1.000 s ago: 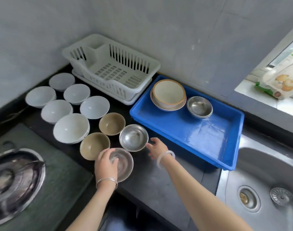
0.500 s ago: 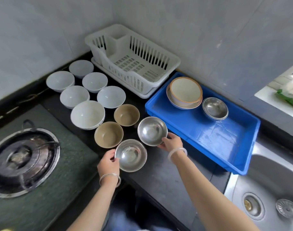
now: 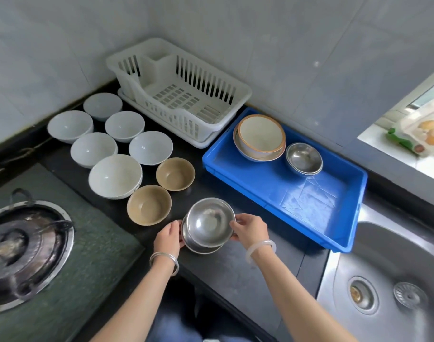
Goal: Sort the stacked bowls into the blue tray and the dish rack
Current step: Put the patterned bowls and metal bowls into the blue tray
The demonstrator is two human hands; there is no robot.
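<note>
right hand (image 3: 250, 230): pinches the right rim of the top steel bowl (image 3: 208, 222), thumb over the edge, fingers curled below
left hand (image 3: 167, 236): curled round the left side of the lower steel bowl (image 3: 203, 250), gripping it
steel pair: top steel bowl sits tilted inside the lower one; both at the front of the black counter (image 3: 235, 275), near the tray but apart from it
tray (image 3: 297, 201): blue, just right of the rack; a stack of cream bowls (image 3: 260, 134) in its back left corner, a far steel bowl (image 3: 304, 156) just beside the stack
rack (image 3: 176, 119): white, against the tiled wall
white bowls (image 3: 114, 175): six, upright, clustered left of the rack
tan bowls (image 3: 175, 174): two, upright, between the white bowls and the steel pair; the nearer one just beside the left hand
burner (image 3: 21, 253): front left
sink (image 3: 396, 255): front right, with a strainer (image 3: 410, 297) lying in it
wrists: a bangle on each
</note>
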